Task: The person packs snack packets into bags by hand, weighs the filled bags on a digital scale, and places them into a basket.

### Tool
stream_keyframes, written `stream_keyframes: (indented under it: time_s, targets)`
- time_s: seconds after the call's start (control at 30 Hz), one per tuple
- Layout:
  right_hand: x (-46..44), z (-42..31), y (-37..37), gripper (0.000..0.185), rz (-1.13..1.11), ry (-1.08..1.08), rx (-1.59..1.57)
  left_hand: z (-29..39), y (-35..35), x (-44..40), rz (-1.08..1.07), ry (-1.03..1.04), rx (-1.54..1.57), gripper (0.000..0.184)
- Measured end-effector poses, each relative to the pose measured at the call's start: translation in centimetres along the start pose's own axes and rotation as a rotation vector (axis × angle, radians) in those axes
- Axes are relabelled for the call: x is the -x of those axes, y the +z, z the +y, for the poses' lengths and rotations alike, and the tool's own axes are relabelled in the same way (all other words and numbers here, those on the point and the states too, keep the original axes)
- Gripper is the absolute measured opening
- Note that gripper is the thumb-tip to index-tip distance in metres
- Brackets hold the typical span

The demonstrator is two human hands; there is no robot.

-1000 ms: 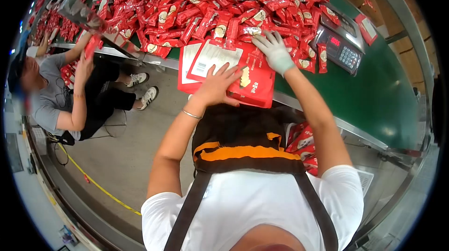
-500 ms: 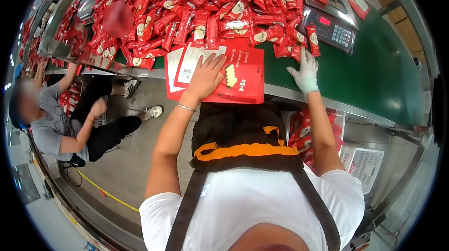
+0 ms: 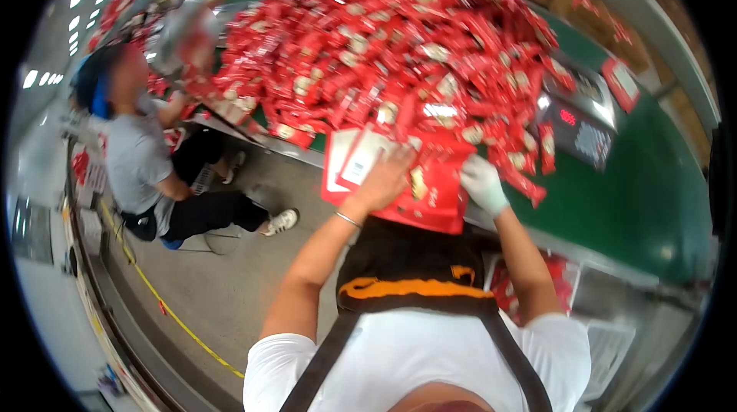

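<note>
My bare left hand [image 3: 388,176], with a metal bangle on the wrist, lies flat across a stack of red printed pouches [image 3: 439,196] at the near edge of the green work surface. The pouches overlap, and white label panels show at their left side. My right hand [image 3: 484,186], in a pale glove, is at the right edge of the top pouch. Its fingers are blurred, so whether they grip the pouch is unclear. Just beyond both hands rises a big heap of small red wrapped packets [image 3: 376,59]. One loose packet [image 3: 523,186] lies right of my gloved hand.
A digital scale [image 3: 576,117] with a red display stands right of the heap. Another seated person [image 3: 142,155] works on the left. Below the table edge are a crate of red packages [image 3: 556,281] and a white basket [image 3: 610,351]. A metal rim [image 3: 568,247] borders the green surface [image 3: 645,197].
My gloved right hand has moved from the green surface beside the scale to the pouch's right edge. My left hand stays on the pouches. The whole view has shifted and blurred.
</note>
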State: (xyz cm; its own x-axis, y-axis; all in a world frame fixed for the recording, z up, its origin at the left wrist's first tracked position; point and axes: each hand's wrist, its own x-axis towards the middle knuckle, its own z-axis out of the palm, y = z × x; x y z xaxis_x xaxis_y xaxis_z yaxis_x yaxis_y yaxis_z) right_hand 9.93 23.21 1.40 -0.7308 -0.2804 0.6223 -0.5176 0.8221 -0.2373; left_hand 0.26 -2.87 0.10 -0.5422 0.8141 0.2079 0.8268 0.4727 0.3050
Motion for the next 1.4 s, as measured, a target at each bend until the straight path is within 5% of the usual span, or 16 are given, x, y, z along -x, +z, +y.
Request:
stream_keyframes:
  time_s: [0.07, 0.1, 0.13, 0.2, 0.33, 0.63, 1.2, 1.4]
  targets:
    - [0.6, 0.7, 1.1, 0.01, -0.056, 0.017, -0.3, -0.3, -0.1, 0.1, 0.007, 0.034, -0.033, 0.062]
    - [0.4, -0.5, 1.4, 0.009, -0.142, 0.376, -0.655, -0.6, 0.2, 0.3, 0.025, 0.043, -0.02, 0.063]
    - [-0.3, -1.4, 1.8, 0.028, -0.289, 0.497, -0.908, -0.7, 0.2, 0.5, 0.024, 0.05, -0.011, 0.064]
    - [0.9, 1.6, 6.3, 0.044, -0.694, 0.127, -0.485, -0.7, -0.2, 0.6, -0.08, 0.027, -0.005, 0.069]
    - [-1.7, -1.3, 10.6, 0.042, -0.499, 0.32, -0.772, -0.1, 0.3, 0.7, -0.047, -0.052, 0.105, 0.07]
    - [-0.1, 2.1, 6.6, 0.039, -0.608, 0.484, -0.74, 3.8, 1.1, 0.5, -0.037, -0.185, -0.022, 0.071]
    - [1.4, 3.5, 6.0, 0.033, -0.646, 0.489, -0.604, 1.7, 5.6, 0.8, 0.162, -0.247, 0.299, 0.075]
    - [1.1, 2.8, 6.4, 0.032, -0.64, 0.469, -0.588, 3.5, 4.3, 0.9, 0.163, -0.365, -0.054, 0.079]
